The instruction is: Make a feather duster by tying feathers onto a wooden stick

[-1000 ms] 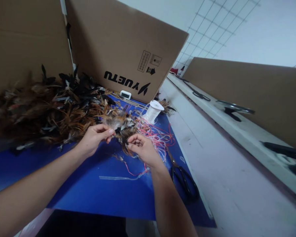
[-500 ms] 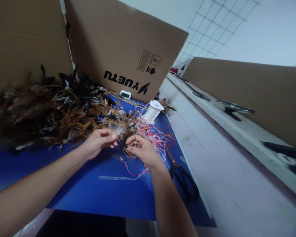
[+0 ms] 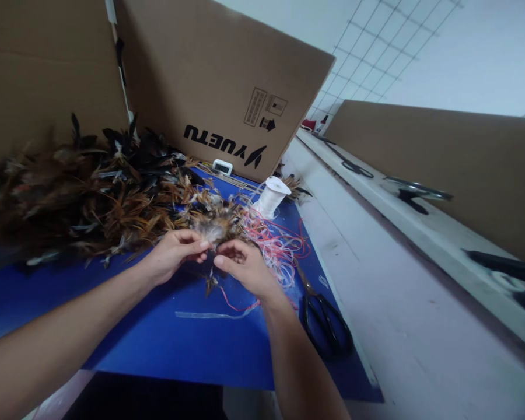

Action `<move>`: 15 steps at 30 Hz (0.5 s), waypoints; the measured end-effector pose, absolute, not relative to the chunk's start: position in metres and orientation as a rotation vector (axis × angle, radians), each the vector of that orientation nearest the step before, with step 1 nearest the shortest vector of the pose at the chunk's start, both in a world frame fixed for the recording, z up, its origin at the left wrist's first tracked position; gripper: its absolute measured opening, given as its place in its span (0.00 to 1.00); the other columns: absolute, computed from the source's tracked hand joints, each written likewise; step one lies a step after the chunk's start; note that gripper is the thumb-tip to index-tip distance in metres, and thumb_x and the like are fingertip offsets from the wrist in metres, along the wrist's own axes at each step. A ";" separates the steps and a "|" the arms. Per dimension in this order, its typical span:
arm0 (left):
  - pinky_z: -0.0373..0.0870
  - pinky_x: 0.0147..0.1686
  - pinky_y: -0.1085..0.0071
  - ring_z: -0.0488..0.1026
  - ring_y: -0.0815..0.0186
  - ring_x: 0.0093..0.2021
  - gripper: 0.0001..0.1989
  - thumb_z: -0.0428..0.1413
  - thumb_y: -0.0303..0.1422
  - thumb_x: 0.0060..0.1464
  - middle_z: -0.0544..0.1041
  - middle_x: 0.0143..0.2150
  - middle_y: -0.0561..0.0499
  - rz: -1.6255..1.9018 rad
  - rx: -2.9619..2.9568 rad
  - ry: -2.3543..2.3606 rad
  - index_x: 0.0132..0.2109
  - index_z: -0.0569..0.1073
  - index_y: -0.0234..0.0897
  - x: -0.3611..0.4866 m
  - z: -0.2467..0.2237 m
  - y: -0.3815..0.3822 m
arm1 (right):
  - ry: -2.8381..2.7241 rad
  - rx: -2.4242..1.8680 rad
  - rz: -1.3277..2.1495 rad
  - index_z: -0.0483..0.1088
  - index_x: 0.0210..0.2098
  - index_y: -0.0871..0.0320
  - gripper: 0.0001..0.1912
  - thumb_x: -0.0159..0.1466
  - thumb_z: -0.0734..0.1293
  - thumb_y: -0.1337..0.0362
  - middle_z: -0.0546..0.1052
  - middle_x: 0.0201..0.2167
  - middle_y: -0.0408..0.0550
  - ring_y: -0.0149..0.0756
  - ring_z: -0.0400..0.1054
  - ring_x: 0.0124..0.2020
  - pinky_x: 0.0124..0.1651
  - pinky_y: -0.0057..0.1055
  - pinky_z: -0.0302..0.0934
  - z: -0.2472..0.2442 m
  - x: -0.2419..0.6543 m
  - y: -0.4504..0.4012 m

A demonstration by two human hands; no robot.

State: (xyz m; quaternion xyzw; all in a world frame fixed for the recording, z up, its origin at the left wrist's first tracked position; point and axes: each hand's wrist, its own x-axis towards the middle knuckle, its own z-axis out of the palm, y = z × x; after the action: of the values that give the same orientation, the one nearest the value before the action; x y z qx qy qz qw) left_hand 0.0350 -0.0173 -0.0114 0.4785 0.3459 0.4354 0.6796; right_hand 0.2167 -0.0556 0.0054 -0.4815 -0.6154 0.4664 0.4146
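A cardboard panel (image 3: 192, 81) is standing behind the blue work surface (image 3: 157, 344), where a heap of feathers (image 3: 126, 204) is lying, blurring at far left. The left hand (image 3: 170, 254) is pinching a feather tuft (image 3: 210, 228) between thumb and fingers, at the heap's right end. The right hand (image 3: 245, 268) is hovering just beside it, fingers curled; whether they are gripping anything, one cannot tell. The person seems to be handling feathers tuft by tuft, and the next move is probably calling for a light, steady pinch. The fingertips are hiding the tuft's base.
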 end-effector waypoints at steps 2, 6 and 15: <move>0.67 0.26 0.78 0.69 0.75 0.22 0.10 0.66 0.35 0.42 0.74 0.22 0.53 0.970 1.108 0.777 0.28 0.77 0.32 0.035 -0.013 -0.018 | -1.547 -1.200 1.216 0.71 0.32 0.59 0.12 0.52 0.71 0.59 0.75 0.26 0.43 0.29 0.68 0.27 0.33 0.29 0.61 0.000 0.213 -0.056; 0.66 0.26 0.78 0.68 0.75 0.23 0.09 0.65 0.35 0.43 0.74 0.23 0.53 0.953 1.160 0.780 0.28 0.77 0.32 0.036 -0.016 -0.018 | -1.545 -1.243 1.215 0.72 0.30 0.60 0.09 0.56 0.67 0.60 0.72 0.19 0.41 0.27 0.64 0.20 0.28 0.27 0.58 -0.005 0.210 -0.056; 0.65 0.27 0.76 0.68 0.72 0.23 0.10 0.63 0.37 0.44 0.73 0.21 0.54 1.012 1.379 0.915 0.26 0.76 0.33 0.035 -0.017 -0.015 | -1.480 -1.254 1.190 0.68 0.23 0.59 0.07 0.54 0.67 0.63 0.68 0.15 0.38 0.24 0.59 0.17 0.23 0.23 0.53 0.016 0.215 -0.061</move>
State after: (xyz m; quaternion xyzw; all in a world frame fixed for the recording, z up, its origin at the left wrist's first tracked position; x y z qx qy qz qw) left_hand 0.0354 -0.0145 -0.0166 0.5862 0.3891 0.4304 0.5654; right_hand 0.2154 -0.0611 0.0159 -0.5003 -0.5902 0.4748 0.4195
